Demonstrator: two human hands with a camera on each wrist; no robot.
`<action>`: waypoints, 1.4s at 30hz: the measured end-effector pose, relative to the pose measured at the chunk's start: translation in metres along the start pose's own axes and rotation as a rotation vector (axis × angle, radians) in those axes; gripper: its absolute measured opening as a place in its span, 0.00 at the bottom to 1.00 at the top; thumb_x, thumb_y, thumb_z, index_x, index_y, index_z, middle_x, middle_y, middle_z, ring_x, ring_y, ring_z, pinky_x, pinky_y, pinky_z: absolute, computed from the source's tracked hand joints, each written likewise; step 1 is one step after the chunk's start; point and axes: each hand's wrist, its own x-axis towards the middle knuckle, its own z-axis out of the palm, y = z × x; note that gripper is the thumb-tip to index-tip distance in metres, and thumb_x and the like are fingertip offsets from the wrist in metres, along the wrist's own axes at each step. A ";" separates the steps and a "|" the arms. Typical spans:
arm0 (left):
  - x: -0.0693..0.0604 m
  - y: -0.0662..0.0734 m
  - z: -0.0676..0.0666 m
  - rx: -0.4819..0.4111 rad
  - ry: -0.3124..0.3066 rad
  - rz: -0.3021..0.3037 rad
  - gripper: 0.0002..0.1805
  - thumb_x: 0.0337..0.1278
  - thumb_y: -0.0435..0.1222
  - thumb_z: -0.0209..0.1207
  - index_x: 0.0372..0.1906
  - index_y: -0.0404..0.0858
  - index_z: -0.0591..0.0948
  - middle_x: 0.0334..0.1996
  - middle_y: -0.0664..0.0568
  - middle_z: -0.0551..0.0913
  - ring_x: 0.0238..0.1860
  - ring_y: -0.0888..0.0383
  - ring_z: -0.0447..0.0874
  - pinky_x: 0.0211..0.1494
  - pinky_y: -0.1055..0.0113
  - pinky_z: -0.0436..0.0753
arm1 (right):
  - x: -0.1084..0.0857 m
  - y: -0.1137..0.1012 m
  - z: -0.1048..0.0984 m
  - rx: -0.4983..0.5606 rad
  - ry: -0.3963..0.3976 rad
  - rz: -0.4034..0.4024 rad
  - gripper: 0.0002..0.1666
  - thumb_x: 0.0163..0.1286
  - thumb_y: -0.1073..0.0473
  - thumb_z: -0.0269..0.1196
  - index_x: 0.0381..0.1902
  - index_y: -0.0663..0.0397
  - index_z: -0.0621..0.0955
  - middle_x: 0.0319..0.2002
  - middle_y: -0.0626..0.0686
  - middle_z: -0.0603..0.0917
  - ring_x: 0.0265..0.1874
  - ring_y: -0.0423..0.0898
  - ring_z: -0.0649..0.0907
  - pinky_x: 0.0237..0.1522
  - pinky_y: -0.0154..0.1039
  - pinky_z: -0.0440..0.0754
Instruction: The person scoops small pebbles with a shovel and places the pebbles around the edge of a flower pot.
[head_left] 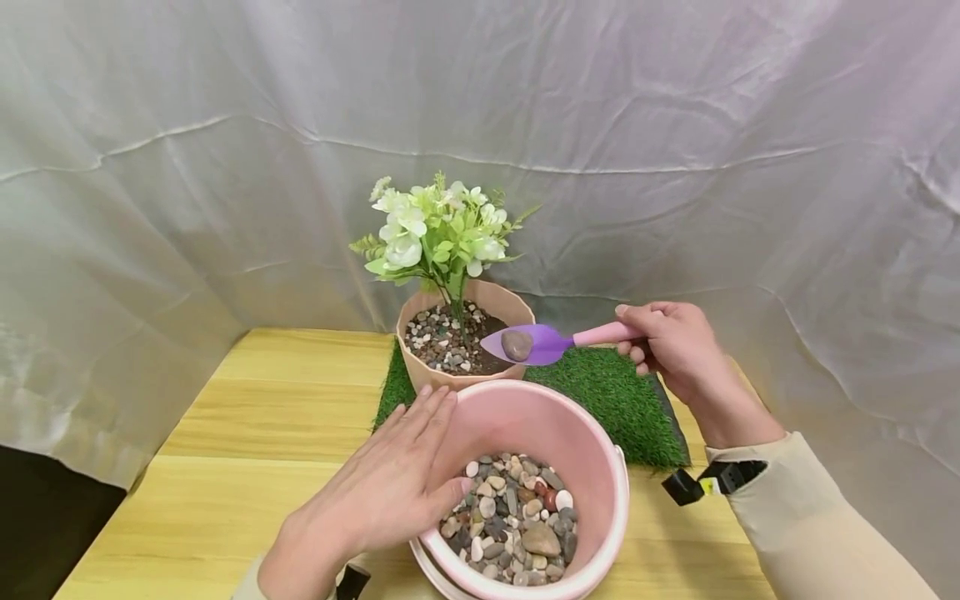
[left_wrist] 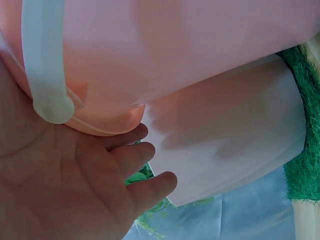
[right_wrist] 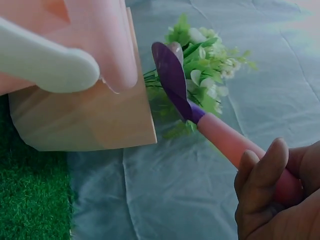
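My right hand [head_left: 678, 346] grips the pink handle of a small garden trowel [head_left: 551, 343] with a purple blade. One large brownish stone [head_left: 516, 345] lies on the blade, which is over the right part of the flower pot [head_left: 408, 354]. My left hand [head_left: 390, 471] rests on the left rim of a pink bucket [head_left: 600, 483], its fingers extended. Several mixed pebbles [head_left: 517, 508] cover the bucket's bottom. In the left wrist view, that palm [left_wrist: 75, 175] lies against the bucket's outer rim, near the white bucket handle [left_wrist: 45, 65].
An artificial plant with white flowers [head_left: 442, 225] stands in the pot, with small pebbles [head_left: 442, 337] on the left and dark soil on the right. Beneath the pot lies a green turf mat [head_left: 600, 400] on a wooden table [head_left: 285, 417]. Grey fabric [head_left: 480, 100] hangs behind.
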 end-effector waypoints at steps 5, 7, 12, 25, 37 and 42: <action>0.000 0.000 0.000 -0.001 -0.001 -0.004 0.50 0.74 0.60 0.52 0.86 0.36 0.49 0.87 0.46 0.42 0.87 0.49 0.39 0.87 0.45 0.50 | 0.009 -0.001 0.007 -0.018 0.043 -0.011 0.17 0.79 0.56 0.61 0.44 0.68 0.74 0.17 0.46 0.83 0.13 0.34 0.76 0.14 0.29 0.80; 0.000 0.000 0.000 -0.004 -0.006 -0.006 0.50 0.74 0.60 0.52 0.86 0.36 0.49 0.87 0.47 0.42 0.87 0.49 0.39 0.87 0.45 0.49 | 0.011 -0.002 0.009 -0.032 0.060 -0.012 0.17 0.79 0.55 0.61 0.44 0.69 0.75 0.17 0.46 0.83 0.13 0.33 0.76 0.15 0.29 0.80; 0.000 0.000 0.000 -0.004 -0.011 -0.003 0.50 0.75 0.60 0.51 0.86 0.37 0.48 0.87 0.47 0.42 0.87 0.49 0.40 0.87 0.44 0.50 | 0.019 -0.005 0.014 -0.111 0.108 -0.030 0.18 0.79 0.54 0.60 0.46 0.70 0.77 0.18 0.46 0.83 0.14 0.34 0.77 0.16 0.31 0.82; 0.000 0.000 0.000 0.010 -0.013 -0.003 0.50 0.75 0.61 0.51 0.86 0.37 0.48 0.87 0.46 0.42 0.87 0.49 0.40 0.87 0.45 0.51 | 0.036 -0.019 0.025 -0.246 0.132 -0.042 0.16 0.77 0.55 0.61 0.42 0.68 0.79 0.18 0.49 0.84 0.14 0.37 0.80 0.19 0.37 0.86; 0.000 0.000 0.000 0.000 -0.010 0.001 0.51 0.74 0.61 0.52 0.86 0.36 0.48 0.87 0.46 0.43 0.87 0.48 0.40 0.87 0.45 0.50 | 0.038 -0.032 0.032 -0.425 0.107 -0.062 0.19 0.73 0.53 0.58 0.23 0.57 0.82 0.22 0.49 0.91 0.13 0.40 0.78 0.17 0.34 0.78; 0.000 -0.001 -0.001 -0.020 -0.006 0.004 0.51 0.73 0.63 0.52 0.86 0.36 0.50 0.87 0.46 0.44 0.87 0.48 0.40 0.87 0.45 0.50 | 0.040 -0.038 0.040 -0.595 0.128 -0.111 0.22 0.70 0.52 0.57 0.17 0.52 0.85 0.19 0.46 0.90 0.13 0.43 0.78 0.19 0.36 0.75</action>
